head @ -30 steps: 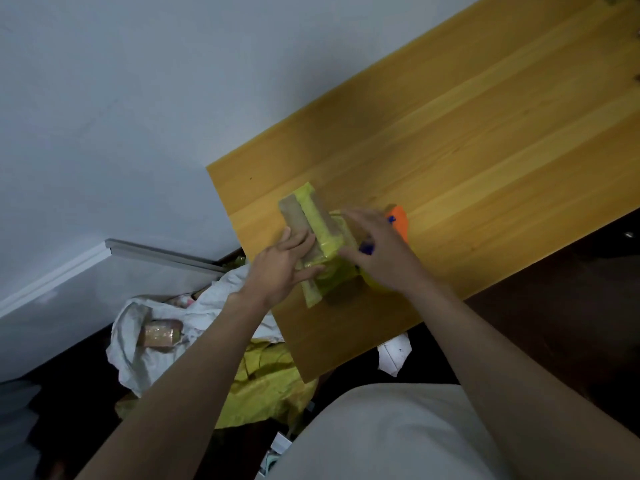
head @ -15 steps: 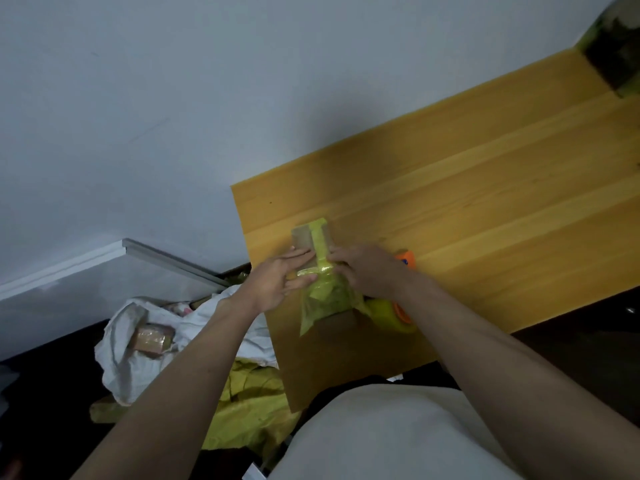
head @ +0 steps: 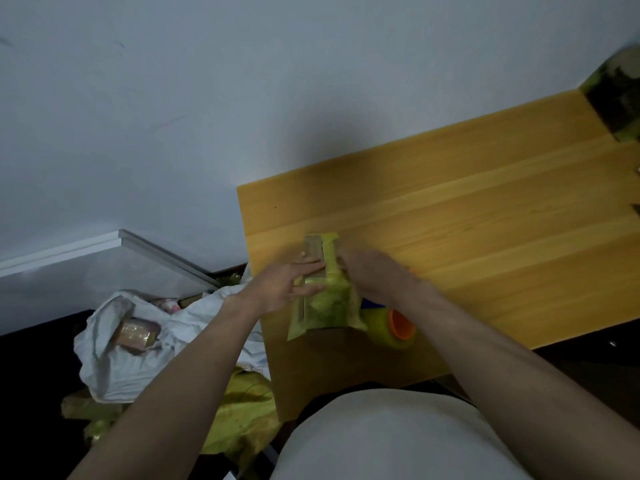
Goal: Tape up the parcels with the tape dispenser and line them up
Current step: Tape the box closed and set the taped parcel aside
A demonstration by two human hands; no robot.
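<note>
**Parcel held at the corner of a wooden table**

While a pale grey wall [head: 207, 98] fills the upper view, a person works at a honey-coloured wooden table [head: 485, 220] pushed against it, its left edge ending just beside the hands. The parcel [head: 322, 299], a small packet wrapped in yellow-green tape, lies near that left edge. The left hand [head: 280, 285] rests on its left side with fingers stretched flat; the right hand [head: 370, 271] curls over its right side, though whether those fingers actually clasp it cannot be told. Just beside the parcel, toward the near edge, lies the tape dispenser [head: 391, 323] with its yellow-green roll and orange core, partly hidden under the right wrist. Bare tabletop stretches well to the right. On the dark floor left of the table sits a white bag [head: 114, 355] showing a wrapped brown packet [head: 135, 332], with crumpled yellow-green material [head: 242, 417] nearby. A dark, blurred object [head: 620, 95] is cut off at the far right corner.
</note>
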